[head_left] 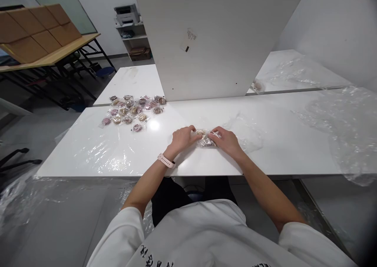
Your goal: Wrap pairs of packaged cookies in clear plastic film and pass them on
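Between my two hands lies a crinkled clear plastic package (204,142) on the white table, with pale and dark pieces showing through it. My left hand (183,138) pinches its left end, thumb and forefinger closed on the film. From the other side, my right hand (226,141) has its fingers closed on the right end. What exactly is inside is too small to tell. To the left sits a cluster of small, round, individually wrapped pieces (128,109) in brown, tan and pink.
A white upright panel (212,43) rises behind the white table (277,157). Loose clear film (246,135) lies right of my hands, and a larger heap of plastic sheeting (353,121) hangs over the right front edge. Cardboard boxes (38,31) stand on a table at far left.
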Motion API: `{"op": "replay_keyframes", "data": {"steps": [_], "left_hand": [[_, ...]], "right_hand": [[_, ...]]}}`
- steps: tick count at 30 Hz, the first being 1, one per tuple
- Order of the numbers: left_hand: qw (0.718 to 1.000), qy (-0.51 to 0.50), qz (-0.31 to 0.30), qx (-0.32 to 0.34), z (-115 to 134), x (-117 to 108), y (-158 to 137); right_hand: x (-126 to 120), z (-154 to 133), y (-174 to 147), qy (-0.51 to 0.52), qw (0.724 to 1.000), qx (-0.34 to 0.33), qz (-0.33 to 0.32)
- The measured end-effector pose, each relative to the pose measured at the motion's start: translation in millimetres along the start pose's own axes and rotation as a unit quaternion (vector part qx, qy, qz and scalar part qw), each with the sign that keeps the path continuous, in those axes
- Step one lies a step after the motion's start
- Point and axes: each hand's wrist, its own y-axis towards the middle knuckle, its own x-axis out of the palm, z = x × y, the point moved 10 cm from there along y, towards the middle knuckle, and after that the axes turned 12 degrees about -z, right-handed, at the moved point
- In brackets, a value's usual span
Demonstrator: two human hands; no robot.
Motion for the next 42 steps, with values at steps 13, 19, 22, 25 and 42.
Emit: {"op": "replay_keyframes", "data": {"steps": [13, 19, 22, 25, 42], "left_hand": [[0.953, -0.235, 0.179, -0.072, -57.6, -2.0, -83.6], [0.928, -0.364, 0.080, 0.005, -34.1, 14.7, -31.1], [0.975, -0.199, 0.083, 0.055, 4.6, 17.4, -0.1], [0.982, 0.000, 0.072, 0.175, 45.5, 31.3, 7.5], [0.911, 0.268, 0.091, 0.299, 82.3, 63.4, -12.4]], "right_hand": [[13.7, -32.9, -38.0, -0.182, 0.958, -0.204, 0.090], [16.1, -36.1, -32.4, -0.162, 0.957, -0.221, 0.093], [14.7, -37.5, -38.1, -0.148, 0.958, -0.235, 0.075], [-3.5, -28.8, -63.0, -0.130, 0.958, -0.233, 0.105], [-23.8, -46.2, -18.8, 0.223, 0.964, -0.135, 0.046]]}}
